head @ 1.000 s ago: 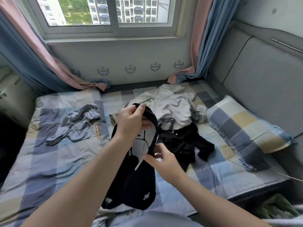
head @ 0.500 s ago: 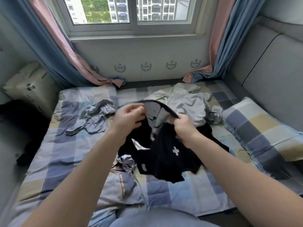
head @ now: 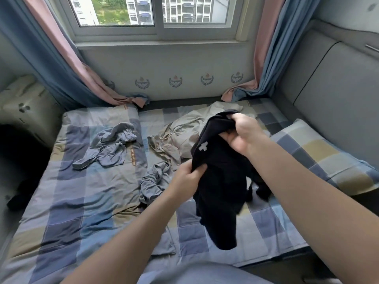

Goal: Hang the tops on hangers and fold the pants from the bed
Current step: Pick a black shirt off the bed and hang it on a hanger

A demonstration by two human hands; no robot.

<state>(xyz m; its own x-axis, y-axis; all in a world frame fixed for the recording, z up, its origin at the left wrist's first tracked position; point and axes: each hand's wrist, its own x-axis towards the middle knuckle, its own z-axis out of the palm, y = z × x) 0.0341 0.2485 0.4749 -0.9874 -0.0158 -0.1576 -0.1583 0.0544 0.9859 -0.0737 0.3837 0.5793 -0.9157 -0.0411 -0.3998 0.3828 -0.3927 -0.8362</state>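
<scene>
While the left hand (head: pixel 190 175) pinches the side of the black garment (head: pixel 221 181) down low and close, the right hand (head: pixel 244 134) grips its top higher and farther off, so it hangs long-ways down over the bed (head: pixel 82 201).

Soft window (head: pixel 155 11) daylight (edges warped).

On the checked bed (head: pixel 67 201), a beige top (head: pixel 184 134), a left grey-blue garment (head: pixel 106 148), a middle grey-blue garment (head: pixel 153 183) and a checked pillow (head: pixel 328 158) are being carried.
</scene>
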